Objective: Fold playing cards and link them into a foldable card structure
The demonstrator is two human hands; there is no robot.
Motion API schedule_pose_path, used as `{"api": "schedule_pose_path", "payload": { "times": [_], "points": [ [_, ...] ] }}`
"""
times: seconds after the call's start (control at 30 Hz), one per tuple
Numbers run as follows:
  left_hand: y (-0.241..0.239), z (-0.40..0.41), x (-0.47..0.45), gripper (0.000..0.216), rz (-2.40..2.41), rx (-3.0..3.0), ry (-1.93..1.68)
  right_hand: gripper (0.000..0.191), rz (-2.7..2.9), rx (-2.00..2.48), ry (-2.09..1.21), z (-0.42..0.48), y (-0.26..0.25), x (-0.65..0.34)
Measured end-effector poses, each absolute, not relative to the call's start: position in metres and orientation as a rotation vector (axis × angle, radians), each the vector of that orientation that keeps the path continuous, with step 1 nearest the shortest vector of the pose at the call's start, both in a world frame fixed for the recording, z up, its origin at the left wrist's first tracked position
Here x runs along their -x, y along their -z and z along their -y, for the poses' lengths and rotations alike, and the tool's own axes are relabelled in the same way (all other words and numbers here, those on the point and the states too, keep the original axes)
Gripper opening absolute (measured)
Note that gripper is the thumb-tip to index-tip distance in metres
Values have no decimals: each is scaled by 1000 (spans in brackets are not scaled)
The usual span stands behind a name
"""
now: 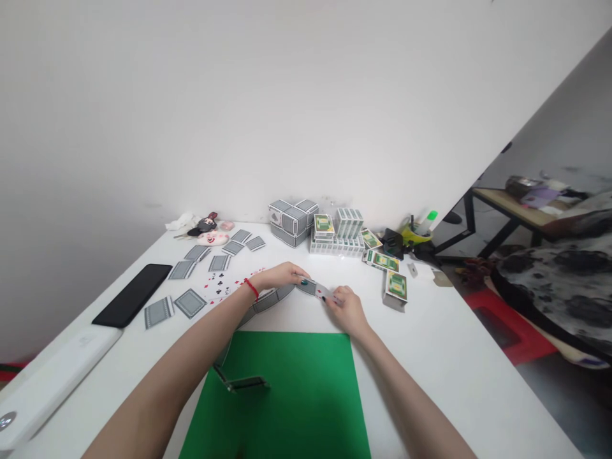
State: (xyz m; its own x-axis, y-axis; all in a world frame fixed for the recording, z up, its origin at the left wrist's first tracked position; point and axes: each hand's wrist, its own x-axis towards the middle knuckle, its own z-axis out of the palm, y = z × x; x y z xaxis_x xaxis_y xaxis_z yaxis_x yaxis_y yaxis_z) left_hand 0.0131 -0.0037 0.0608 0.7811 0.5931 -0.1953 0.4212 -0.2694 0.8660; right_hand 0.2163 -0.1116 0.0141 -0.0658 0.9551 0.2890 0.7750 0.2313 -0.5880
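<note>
A curved strip of grey-backed playing cards [268, 301] runs beneath my left forearm and down onto a green mat [296, 389]. At its far end my left hand [285, 275] pinches a playing card [306, 288] by its upper edge. Close by on the right, my right hand [348, 309] has its fingers closed on a playing card with a red diamond [319, 291], which meets the first one. The strip's near end, a folded card [248, 383], stands tilted over the mat. My left forearm hides part of the strip.
Loose cards [190, 303] lie scattered on the left, beside a black phone [136, 294] and a long white case [62, 376]. Stacked cards [291, 220] and card boxes [337, 245] stand along the wall. More green-and-yellow boxes [396, 285] lie at right.
</note>
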Motion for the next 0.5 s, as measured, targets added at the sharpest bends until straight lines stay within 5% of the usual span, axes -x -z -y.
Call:
{"api": "schedule_pose_path", "payload": {
  "times": [0.23,0.4,0.5],
  "points": [
    [-67,6,-17,27,-783,-2097,-129,27,1955,1610,-297,102,-8,-213],
    [-89,11,-1,58,-1055,-2468,119,14,1908,1619,-329,104,-8,-213],
    [-97,15,7,43,-1238,-2549,463,21,1863,1565,-371,106,-12,-213]
  ]
}}
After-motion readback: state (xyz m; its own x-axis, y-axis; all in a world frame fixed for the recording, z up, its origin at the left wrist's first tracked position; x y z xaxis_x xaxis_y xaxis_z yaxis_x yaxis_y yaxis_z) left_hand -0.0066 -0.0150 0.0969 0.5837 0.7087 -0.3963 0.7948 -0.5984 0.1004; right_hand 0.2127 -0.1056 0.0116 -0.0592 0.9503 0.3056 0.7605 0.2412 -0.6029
